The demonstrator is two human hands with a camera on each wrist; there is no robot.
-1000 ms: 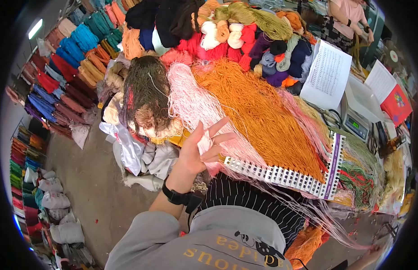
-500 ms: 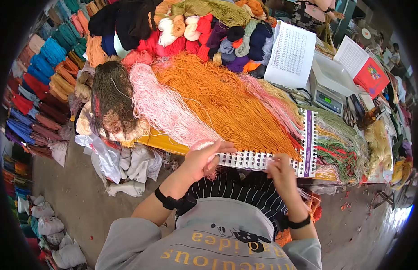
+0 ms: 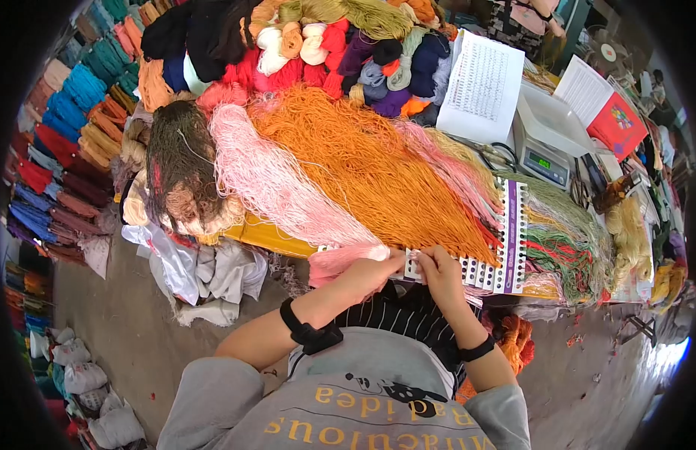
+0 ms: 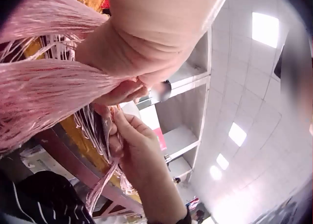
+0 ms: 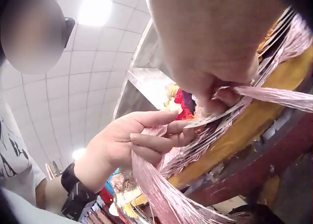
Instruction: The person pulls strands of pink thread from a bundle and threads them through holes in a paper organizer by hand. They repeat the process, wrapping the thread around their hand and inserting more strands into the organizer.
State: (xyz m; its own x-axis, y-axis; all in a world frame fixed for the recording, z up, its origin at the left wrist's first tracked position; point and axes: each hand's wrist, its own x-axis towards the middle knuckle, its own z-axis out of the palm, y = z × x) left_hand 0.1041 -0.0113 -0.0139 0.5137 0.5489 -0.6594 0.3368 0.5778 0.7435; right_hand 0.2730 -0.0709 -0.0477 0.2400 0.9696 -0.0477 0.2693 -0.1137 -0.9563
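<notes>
Pink bundle (image 3: pixel 336 262): left of left hand, trailing from it
Left hand (image 3: pixel 372 273): curled round pink bundle, fingertips at card
White card (image 3: pixel 412 264): between hands, one end at left fingertips, right fingers beside other
Right hand (image 3: pixel 442 280): pinching thin pink strand (image 5: pixel 279 95), nearer card row
Card row (image 3: pixel 474 274): long axis left-right, along table edge

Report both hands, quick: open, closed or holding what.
Left hand: closed, fingers curled round a pink yarn bundle.
Right hand: closed, pinching pink strands at the row of punched cards.
</notes>
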